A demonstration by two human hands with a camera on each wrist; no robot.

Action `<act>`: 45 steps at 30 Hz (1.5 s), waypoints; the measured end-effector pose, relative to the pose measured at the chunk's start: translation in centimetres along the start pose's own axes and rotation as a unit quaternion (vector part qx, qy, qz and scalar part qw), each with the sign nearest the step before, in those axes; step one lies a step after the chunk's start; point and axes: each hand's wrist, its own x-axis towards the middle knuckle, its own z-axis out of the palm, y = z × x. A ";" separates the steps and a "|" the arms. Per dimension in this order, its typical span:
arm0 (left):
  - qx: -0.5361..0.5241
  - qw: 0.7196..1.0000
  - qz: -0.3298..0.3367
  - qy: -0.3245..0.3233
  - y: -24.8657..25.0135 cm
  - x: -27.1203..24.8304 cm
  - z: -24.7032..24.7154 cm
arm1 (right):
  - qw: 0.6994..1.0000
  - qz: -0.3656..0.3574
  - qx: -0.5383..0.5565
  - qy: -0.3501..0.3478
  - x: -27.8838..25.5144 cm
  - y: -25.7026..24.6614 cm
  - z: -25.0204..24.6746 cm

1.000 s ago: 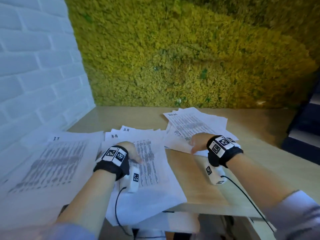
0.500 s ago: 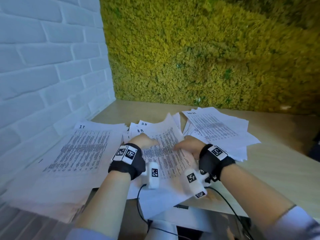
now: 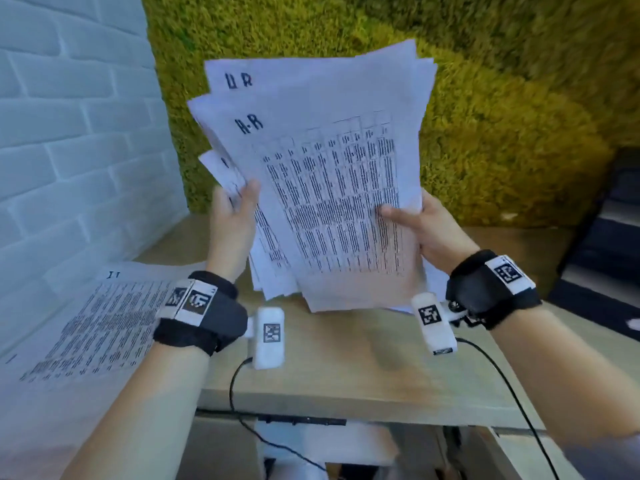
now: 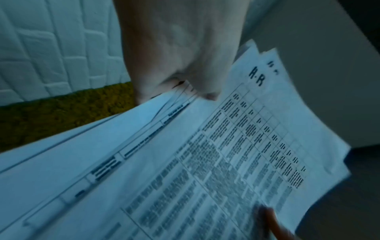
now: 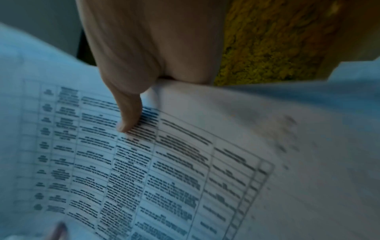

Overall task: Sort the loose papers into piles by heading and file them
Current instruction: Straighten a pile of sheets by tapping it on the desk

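At nine o'clock in the head view, a white brick wall (image 3: 69,140) borders the wooden desk (image 3: 363,368), and a pile of printed sheets (image 3: 93,327) headed "II" lies flat on the desk at about eight o'clock, beside the left wrist. Just right of it, the left hand (image 3: 232,220) grips the left edge of a raised stack of papers (image 3: 332,188), thumb on the front and fingers curled behind; the left wrist view shows that thumb (image 4: 207,91) pressed on the fanned sheet edges. The stack stands nearly upright at twelve o'clock above the desk, its front sheet headed "A-R". At three o'clock the right hand (image 3: 433,230) pinches the stack's right edge, its thumb (image 5: 127,116) lying across the printed table. A mossy yellow-green wall (image 3: 502,116) fills the background.
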 end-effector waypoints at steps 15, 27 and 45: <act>0.039 0.962 0.271 -0.028 8.5 -1.3 5.1 | 0.983 -0.099 0.026 0.155 1.4 -4.9 1.3; -0.044 0.992 0.077 -0.087 2.4 -2.0 4.4 | 1.000 -0.005 0.004 0.015 -0.6 0.4 0.0; -0.087 0.995 0.046 -0.014 8.2 -0.2 4.5 | 0.996 -0.014 0.037 0.075 1.0 0.3 -0.1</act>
